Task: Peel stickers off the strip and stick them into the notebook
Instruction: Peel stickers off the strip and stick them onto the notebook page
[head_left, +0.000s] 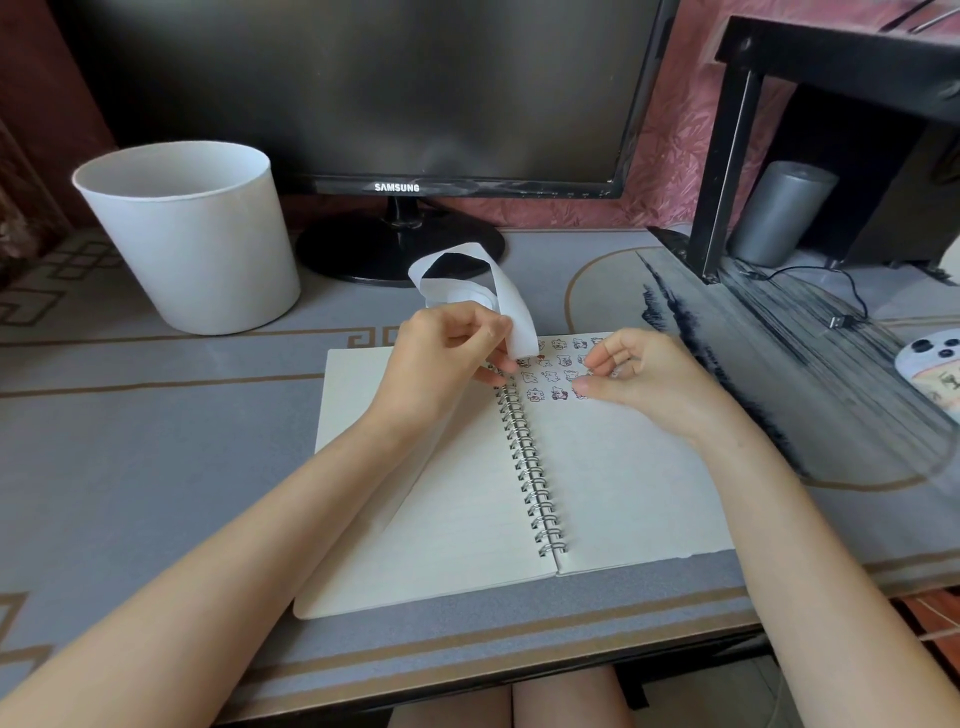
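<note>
My left grip (447, 358) pinches the curled strip (519, 322); my right grip (644, 374), fingers curled, sits over stickers (553, 374) on the notebook (623, 493); its hold is unclear.

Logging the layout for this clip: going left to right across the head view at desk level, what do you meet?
White bucket → left hand, pinching the sticker strip → right hand → grey speaker → USB plug → white phone at the edge.
</note>
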